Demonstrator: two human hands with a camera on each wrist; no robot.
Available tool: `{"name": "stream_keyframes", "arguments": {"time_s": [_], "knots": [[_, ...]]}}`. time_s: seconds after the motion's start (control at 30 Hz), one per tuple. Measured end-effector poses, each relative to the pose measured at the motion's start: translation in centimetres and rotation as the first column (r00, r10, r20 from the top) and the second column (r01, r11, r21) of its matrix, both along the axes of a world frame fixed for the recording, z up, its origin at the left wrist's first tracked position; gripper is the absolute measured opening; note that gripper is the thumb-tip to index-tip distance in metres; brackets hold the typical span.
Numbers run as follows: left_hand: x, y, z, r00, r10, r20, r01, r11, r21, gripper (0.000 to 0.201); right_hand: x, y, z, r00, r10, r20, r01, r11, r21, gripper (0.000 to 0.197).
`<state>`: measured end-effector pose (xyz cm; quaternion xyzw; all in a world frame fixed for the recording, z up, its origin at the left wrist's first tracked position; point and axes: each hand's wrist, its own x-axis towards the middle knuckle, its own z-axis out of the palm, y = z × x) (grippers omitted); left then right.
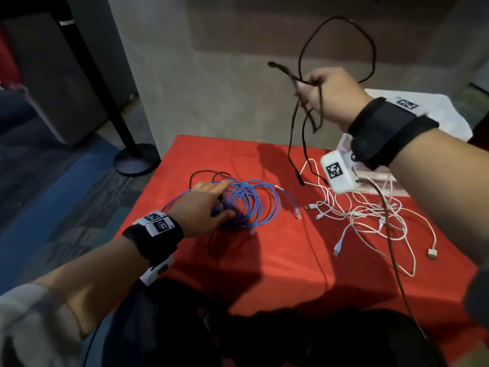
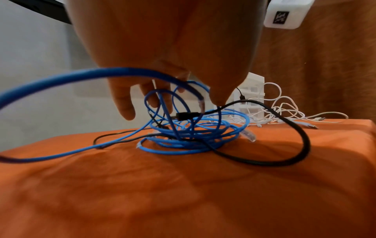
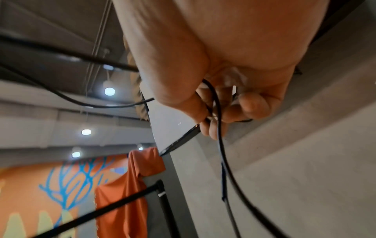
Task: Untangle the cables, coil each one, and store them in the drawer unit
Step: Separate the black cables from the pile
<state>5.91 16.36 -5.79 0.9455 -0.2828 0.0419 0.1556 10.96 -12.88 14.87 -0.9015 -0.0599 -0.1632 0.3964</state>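
- Head view: I see my right hand (image 1: 326, 95) raised well above the red cloth-covered tabletop (image 1: 264, 274), fingers curled around several strands of a thin black cable (image 1: 370, 43). One loop of it arcs above the hand, and its ends dangle toward the far edge of the tabletop. My left hand (image 1: 203, 205) lies with relaxed fingers on a loose coil of blue network cable (image 1: 254, 205) near the left edge, thumb at the coil's near side. A tangle of thin white charging cables (image 1: 370, 218) sprawls by the right edge. Behind it, at the far right corner, stands the white plastic drawer unit (image 1: 375, 178) (mostly hidden by my wrist camera).
- Left wrist view: the fingers (image 2: 124, 103) hang spread and loosely bent over the blue coil (image 2: 191, 133), clamped on nothing. A second black cable (image 2: 284, 128) threads through the coil and loops toward the right edge. The white tangle (image 2: 284, 112) and drawer unit (image 2: 252, 95) sit beyond.
- Right wrist view: the right hand (image 3: 213, 72) has thumb and fingers (image 3: 252, 104) closed on the black strands (image 3: 221, 153), which trail downward (blurred).
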Motion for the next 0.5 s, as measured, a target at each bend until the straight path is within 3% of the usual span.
{"name": "stream_keyframes", "arguments": {"time_s": [0.17,0.27,0.4,0.5], "knots": [[-0.1,2.4,-1.8,0.999,-0.009,0.031,0.008,0.999,0.049,0.051,4.2,1.0,-0.5,0.994,-0.112,0.003,0.109,0.963,-0.246,0.022],[-0.4,3.2,-2.1,0.996,-0.032,0.078,0.029,0.999,0.042,0.042,5.4,1.3,-2.8,0.972,-0.224,-0.067,0.150,0.817,-0.556,0.017],[-0.5,4.1,-2.0,0.993,-0.060,0.104,0.058,0.998,0.026,0.042,4.8,-0.2,-8.6,0.843,-0.326,-0.428,-0.093,0.695,-0.713,0.030],[-0.2,4.5,-1.8,0.995,-0.056,0.081,0.056,0.998,-0.002,0.038,3.8,-2.1,-11.1,0.738,-0.423,-0.525,-0.188,0.619,-0.763,0.019]]}}
